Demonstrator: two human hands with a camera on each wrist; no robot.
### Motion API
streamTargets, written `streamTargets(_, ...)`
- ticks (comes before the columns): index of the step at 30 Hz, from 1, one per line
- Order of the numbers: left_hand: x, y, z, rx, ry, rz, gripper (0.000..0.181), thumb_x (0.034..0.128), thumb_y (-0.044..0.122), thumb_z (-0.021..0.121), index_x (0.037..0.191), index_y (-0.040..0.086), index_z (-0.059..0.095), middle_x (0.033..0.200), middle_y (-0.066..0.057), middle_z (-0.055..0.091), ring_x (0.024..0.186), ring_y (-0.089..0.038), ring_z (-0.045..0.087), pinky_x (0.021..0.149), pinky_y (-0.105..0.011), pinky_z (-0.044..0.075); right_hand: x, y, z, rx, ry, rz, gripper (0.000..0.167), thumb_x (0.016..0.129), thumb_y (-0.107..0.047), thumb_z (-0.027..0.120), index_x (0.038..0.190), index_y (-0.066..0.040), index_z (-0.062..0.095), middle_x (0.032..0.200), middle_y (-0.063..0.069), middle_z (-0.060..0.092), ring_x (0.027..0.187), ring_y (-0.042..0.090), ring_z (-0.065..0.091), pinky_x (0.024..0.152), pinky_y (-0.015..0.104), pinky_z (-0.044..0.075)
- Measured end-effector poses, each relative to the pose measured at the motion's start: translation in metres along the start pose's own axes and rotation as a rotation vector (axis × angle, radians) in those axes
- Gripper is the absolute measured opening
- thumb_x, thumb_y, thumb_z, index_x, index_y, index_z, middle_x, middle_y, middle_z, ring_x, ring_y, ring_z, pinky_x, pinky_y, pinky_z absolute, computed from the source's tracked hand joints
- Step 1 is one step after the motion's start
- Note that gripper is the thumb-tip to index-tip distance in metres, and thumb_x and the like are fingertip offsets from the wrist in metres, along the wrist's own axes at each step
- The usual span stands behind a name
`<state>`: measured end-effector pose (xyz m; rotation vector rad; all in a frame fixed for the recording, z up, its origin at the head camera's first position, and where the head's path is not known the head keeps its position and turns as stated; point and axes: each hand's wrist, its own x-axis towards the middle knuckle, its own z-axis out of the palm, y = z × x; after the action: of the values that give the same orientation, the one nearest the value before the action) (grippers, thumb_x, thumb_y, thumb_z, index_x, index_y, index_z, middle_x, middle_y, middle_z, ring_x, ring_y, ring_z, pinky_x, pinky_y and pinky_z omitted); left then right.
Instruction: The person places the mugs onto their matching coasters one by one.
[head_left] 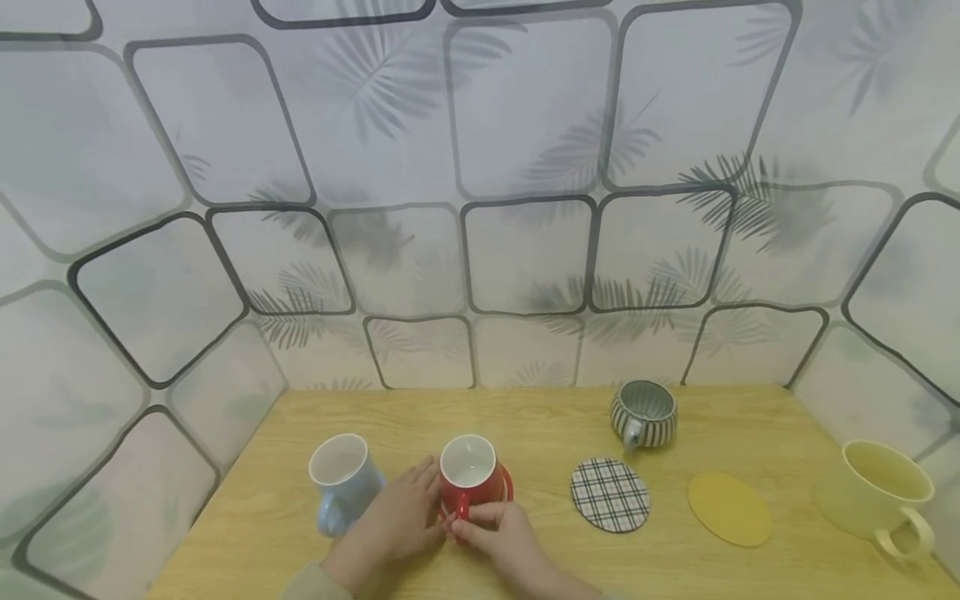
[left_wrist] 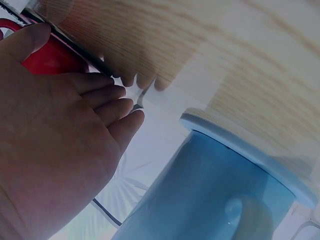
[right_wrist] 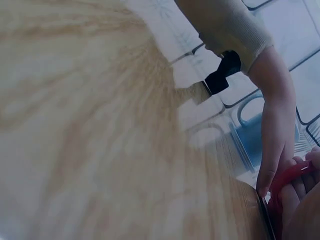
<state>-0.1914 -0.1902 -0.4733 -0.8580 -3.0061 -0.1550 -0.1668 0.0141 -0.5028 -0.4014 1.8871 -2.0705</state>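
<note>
A red mug (head_left: 486, 487) with a white inside stands upright on a round red coaster (head_left: 509, 483) near the front middle of the table. My right hand (head_left: 506, 537) pinches the mug's handle, its fingers curled round the red loop in the right wrist view. At the mug's left side lies my left hand (head_left: 405, 512), fingers fairly straight along the coaster's edge. The left wrist view shows those fingertips (left_wrist: 117, 90) at the tabletop. Left of that hand, a light blue mug (head_left: 363, 492) stands upright; its base rests on a pale blue disc (left_wrist: 250, 155) in the left wrist view.
Right of the red mug lies a checked round coaster (head_left: 610, 495), with a yellow coaster (head_left: 730, 509) beyond it. A grey striped cup (head_left: 660, 429) stands behind them. A large yellow mug (head_left: 851, 500) is at the far right. Patterned cloth walls (head_left: 525, 250) surround the table.
</note>
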Motion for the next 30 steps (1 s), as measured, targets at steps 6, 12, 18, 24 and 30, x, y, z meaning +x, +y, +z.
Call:
streamTargets(6, 0.000, 0.000, 0.004, 0.005, -0.007, -0.006, 0.079, 0.0947, 0.044, 0.068, 0.155, -0.003, 0.048, 0.163, -0.022, 0.049, 0.151, -0.041, 0.048, 0.123, -0.055, 0.044, -0.003, 0.001, 0.007, -0.058, 0.077, -0.001, 0.020, 0.097, -0.008, 0.076, 0.109, 0.008, 0.080, 0.101, 0.022, 0.081, 0.081, 0.000, 0.067, 0.075, 0.014, 0.055)
streamTargets(12, 0.000, -0.001, 0.006, -0.012, -0.004, -0.011, 0.078, 0.0942, 0.041, 0.067, 0.156, -0.002, 0.048, 0.163, -0.022, 0.049, 0.152, -0.042, 0.047, 0.124, -0.055, 0.044, -0.004, -0.001, 0.011, -0.063, 0.097, -0.010, 0.020, 0.096, -0.005, 0.076, 0.109, 0.010, 0.079, 0.102, 0.026, 0.080, 0.080, -0.001, 0.066, 0.074, 0.014, 0.055)
streamTargets(18, 0.000, -0.002, 0.007, -0.014, 0.006, -0.022, 0.078, 0.0933, 0.040, 0.067, 0.157, -0.001, 0.047, 0.163, -0.021, 0.049, 0.152, -0.041, 0.047, 0.124, -0.054, 0.044, -0.001, 0.000, 0.012, -0.074, 0.106, -0.016, 0.020, 0.095, -0.005, 0.077, 0.108, 0.010, 0.078, 0.102, 0.024, 0.081, 0.080, -0.001, 0.067, 0.075, 0.014, 0.055)
streamTargets(24, 0.000, 0.000, 0.007, -0.011, 0.021, -0.025, 0.079, 0.0920, 0.038, 0.068, 0.156, -0.003, 0.048, 0.162, -0.022, 0.050, 0.151, -0.041, 0.048, 0.123, -0.053, 0.045, 0.000, 0.001, 0.010, -0.097, 0.094, -0.014, 0.020, 0.095, -0.008, 0.079, 0.107, 0.008, 0.079, 0.098, 0.019, 0.082, 0.079, 0.000, 0.066, 0.074, 0.014, 0.056)
streamTargets(30, 0.001, 0.000, 0.004, -0.021, 0.020, -0.019, 0.079, 0.0919, 0.039, 0.068, 0.156, -0.002, 0.048, 0.162, -0.022, 0.050, 0.151, -0.042, 0.048, 0.123, -0.055, 0.045, -0.002, -0.004, 0.008, -0.118, 0.081, -0.014, 0.020, 0.095, -0.009, 0.079, 0.107, 0.006, 0.080, 0.099, 0.017, 0.082, 0.083, 0.000, 0.066, 0.078, 0.014, 0.055)
